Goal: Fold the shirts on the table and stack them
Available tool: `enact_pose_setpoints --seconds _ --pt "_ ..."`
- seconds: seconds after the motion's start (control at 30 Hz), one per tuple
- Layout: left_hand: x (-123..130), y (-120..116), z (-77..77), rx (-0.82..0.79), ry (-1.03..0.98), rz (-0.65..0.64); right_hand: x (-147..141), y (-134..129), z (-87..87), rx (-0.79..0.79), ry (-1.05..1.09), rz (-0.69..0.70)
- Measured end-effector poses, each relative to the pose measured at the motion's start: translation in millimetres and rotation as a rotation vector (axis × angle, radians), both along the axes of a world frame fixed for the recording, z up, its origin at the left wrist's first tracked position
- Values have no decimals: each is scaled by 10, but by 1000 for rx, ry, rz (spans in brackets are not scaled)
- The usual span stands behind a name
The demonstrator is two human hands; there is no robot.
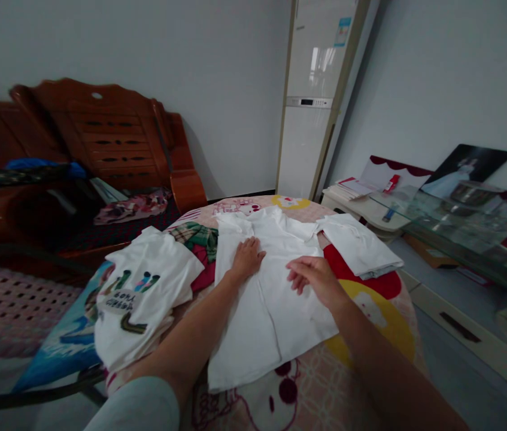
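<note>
White, soft, lightly creased cloth formed the one spread shirt (244, 335), lying flat on the round desk (325, 389). The left hand (248, 257) rested on the shirt, fingers slightly apart; the right hand (315, 278) was over it, fingers loosely curled and parted, contact impossible to tell. One printed shirt (167, 263) lay left of the spread shirt, one squarish folded bundle (356, 242) right, with open patterned room below its hem.

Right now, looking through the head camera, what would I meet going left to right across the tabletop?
Printed white garment → green plaid cloth → left hand → right hand, both over a spread white shirt → folded white clothing.
</note>
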State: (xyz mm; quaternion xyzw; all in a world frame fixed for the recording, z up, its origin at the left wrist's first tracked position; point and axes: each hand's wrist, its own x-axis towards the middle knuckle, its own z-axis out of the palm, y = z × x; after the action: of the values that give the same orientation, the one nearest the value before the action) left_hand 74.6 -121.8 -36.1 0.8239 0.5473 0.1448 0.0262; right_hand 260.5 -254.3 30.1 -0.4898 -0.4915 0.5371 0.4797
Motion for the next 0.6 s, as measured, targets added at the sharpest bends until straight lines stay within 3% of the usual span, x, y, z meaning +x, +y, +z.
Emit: enact_pose_setpoints --seconds 0.07,0.2,0.4,0.6 --pt "3 -7 20 -3 11 0 283 245 29 28 21 -252" --pt "18 -26 39 -1 4 -2 720 741 18 -16 18 -517" --pt "14 -46 25 -8 -17 -13 904 1314 -52 -214 101 -474" --pt "1 -34 32 59 -65 -129 798 1717 -175 -81 126 -544"
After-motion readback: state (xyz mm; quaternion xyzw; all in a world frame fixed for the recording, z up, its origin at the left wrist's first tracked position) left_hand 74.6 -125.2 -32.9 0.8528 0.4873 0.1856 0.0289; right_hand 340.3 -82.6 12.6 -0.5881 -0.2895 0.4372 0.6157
